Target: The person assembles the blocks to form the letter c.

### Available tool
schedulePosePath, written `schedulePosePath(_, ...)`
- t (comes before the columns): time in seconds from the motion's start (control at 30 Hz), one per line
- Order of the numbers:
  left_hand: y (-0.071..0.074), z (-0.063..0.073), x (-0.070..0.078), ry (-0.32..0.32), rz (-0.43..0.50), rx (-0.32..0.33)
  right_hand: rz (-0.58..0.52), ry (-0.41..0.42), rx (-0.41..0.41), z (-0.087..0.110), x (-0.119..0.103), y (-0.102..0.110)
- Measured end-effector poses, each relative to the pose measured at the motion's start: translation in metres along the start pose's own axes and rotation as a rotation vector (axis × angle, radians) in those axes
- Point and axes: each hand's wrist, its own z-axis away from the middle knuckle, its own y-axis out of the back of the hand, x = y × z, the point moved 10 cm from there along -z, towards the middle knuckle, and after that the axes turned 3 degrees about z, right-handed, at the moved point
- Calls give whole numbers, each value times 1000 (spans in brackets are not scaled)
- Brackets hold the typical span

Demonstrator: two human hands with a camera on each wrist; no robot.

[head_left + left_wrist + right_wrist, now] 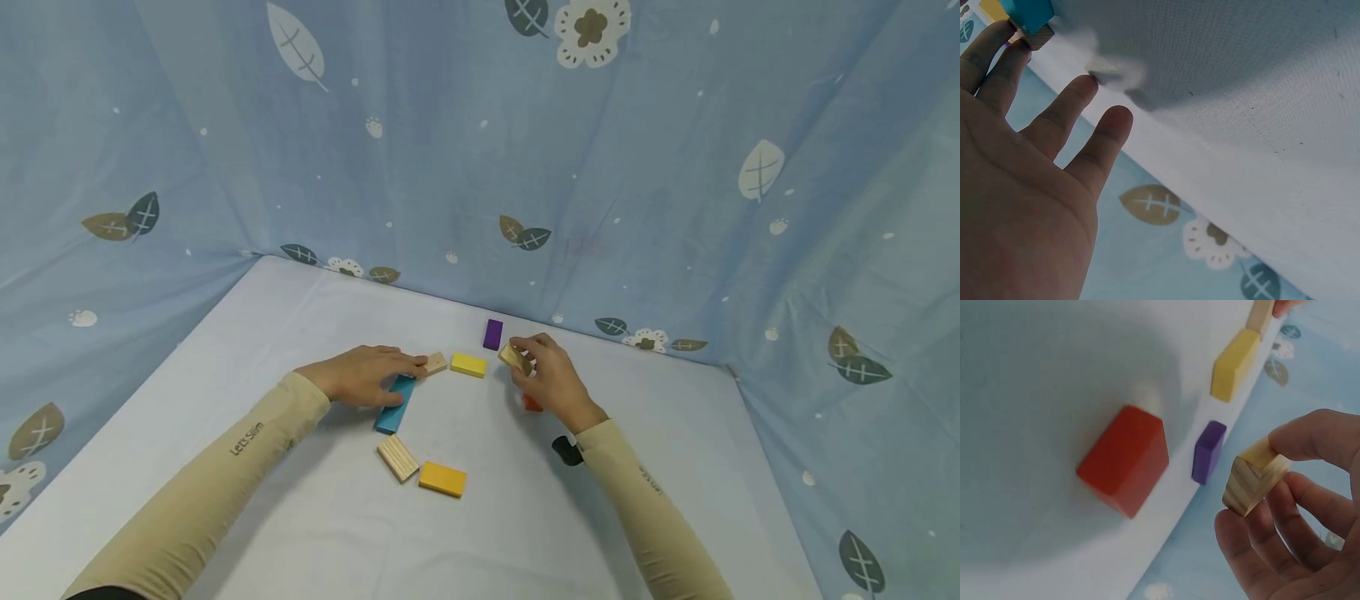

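Note:
My right hand point(553, 379) pinches a plain wooden block point(1250, 484) between thumb and fingers, held up over the far part of the table. Below that hand lies a red block point(1125, 459), mostly covered by the hand in the head view. My left hand point(363, 377) reaches out with its fingers extended. Its fingertips touch another plain wooden block point(436, 364), while its thumb lies over a blue block point(395, 410). Just right of that wooden block sits a yellow block point(468, 365). A purple block point(492, 334) is farther back, near the held block.
Closer to me, a striped wooden block point(397, 458) and an orange-yellow block point(442, 479) continue the curved row. A black object point(567, 451) lies by the right forearm, partly hidden. A blue patterned curtain point(450, 150) rises behind the white table point(315, 500).

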Motion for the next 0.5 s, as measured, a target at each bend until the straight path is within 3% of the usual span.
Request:
schedulePosePath(0.3, 0, -1, 1, -6, 3, 5, -6, -40, -94, 4, -1, -20)
schedulePosePath(0.5, 0, -1, 0, 7, -2, -2, 9, -63, -113, 3, -3, -24)
